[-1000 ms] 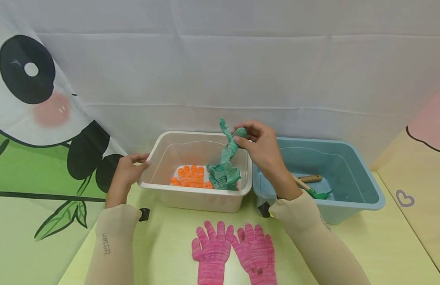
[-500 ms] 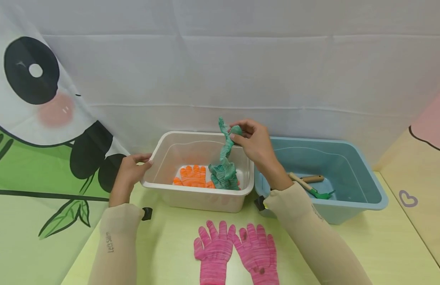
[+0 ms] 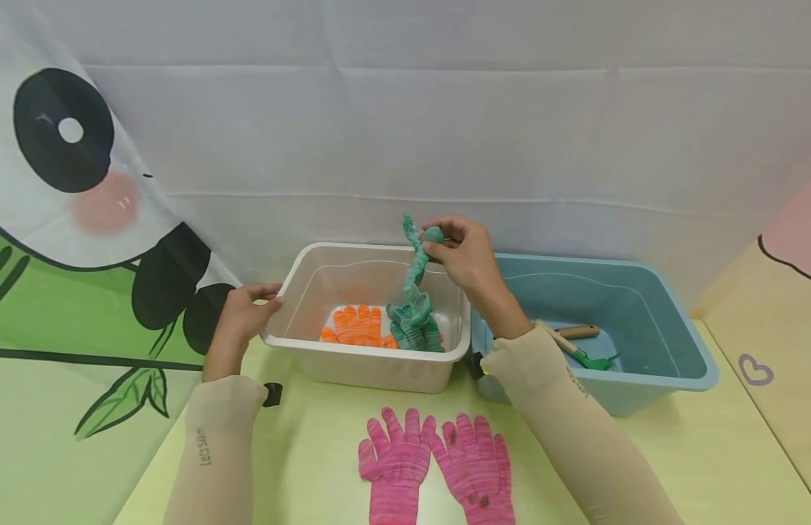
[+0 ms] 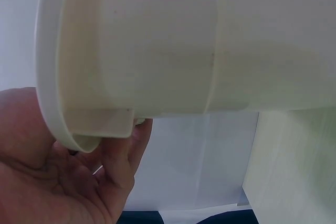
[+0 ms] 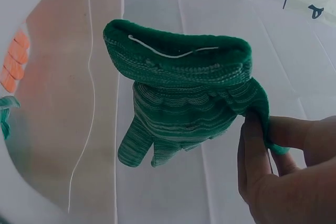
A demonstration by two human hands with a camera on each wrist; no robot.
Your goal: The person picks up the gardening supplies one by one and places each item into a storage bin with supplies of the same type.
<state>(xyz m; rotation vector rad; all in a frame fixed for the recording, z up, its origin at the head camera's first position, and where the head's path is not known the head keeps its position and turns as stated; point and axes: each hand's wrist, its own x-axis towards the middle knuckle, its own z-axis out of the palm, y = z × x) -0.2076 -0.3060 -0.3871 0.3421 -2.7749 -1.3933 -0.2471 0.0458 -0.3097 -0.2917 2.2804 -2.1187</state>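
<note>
My right hand point(image 3: 467, 255) pinches a green striped knit glove point(image 5: 184, 98) above the right part of a white plastic bin point(image 3: 373, 368). In the right wrist view, the glove's cuff gapes and its fingers dangle. More green knit fabric point(image 3: 415, 328) lies inside the bin; whether it joins the held glove is hard to tell from the head view. Beside it lies an orange glove point(image 3: 357, 326). My left hand point(image 3: 244, 315) grips the bin's left rim, with thumb and fingers round the edge in the left wrist view.
Two pink gloves, a left one point(image 3: 399, 463) and a stained right one point(image 3: 474, 467), lie flat on the pale yellow table point(image 3: 313, 452). A blue bin point(image 3: 661, 383) stands right of the white one, holding a green-headed hand tool point(image 3: 599, 362) and a wooden handle point(image 3: 579, 332).
My right hand has shifted slightly left with the green glove, over the white bin. My left hand stays on the rim. The head view has turned a little.
</note>
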